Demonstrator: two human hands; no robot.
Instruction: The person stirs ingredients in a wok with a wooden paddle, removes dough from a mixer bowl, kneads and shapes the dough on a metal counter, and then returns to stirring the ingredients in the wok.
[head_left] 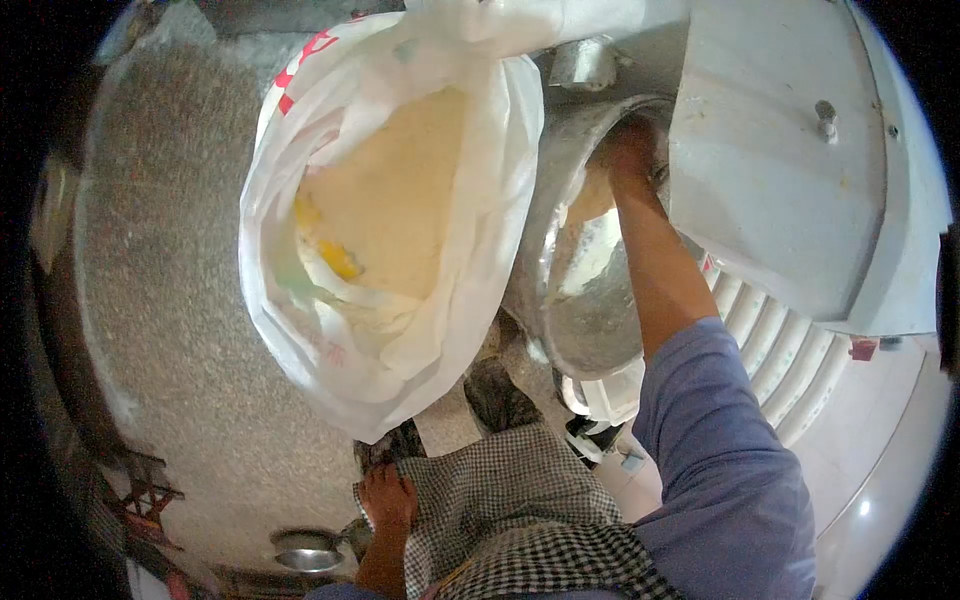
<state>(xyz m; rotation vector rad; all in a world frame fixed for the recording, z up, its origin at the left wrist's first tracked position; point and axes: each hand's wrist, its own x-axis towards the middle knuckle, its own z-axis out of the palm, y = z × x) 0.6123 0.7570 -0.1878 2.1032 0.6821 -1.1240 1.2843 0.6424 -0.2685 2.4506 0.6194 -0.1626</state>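
My right arm reaches into a metal mixing bowl (590, 335). Inside, my right hand (632, 150) is in shadow near the far wall, close to some pale powder (592, 255). Its fingers are too dark to make out, so I cannot tell whether it holds anything. My left hand (388, 495) lies on the checked apron (500, 475) at my knee, fingers laid over the cloth with nothing in them. Left of the bowl stands a large open white bag (265, 290) holding beige flour-like powder (400, 190). Something yellow (338, 260) shows at the bag's inner left side.
A grey machine housing (770, 150) overhangs the bowl's right side. Below it is a white ribbed object (770, 340). A metal bowl (308, 552) sits on the speckled floor (180, 260) at lower left, and a dark stand (145, 500) is at the far left.
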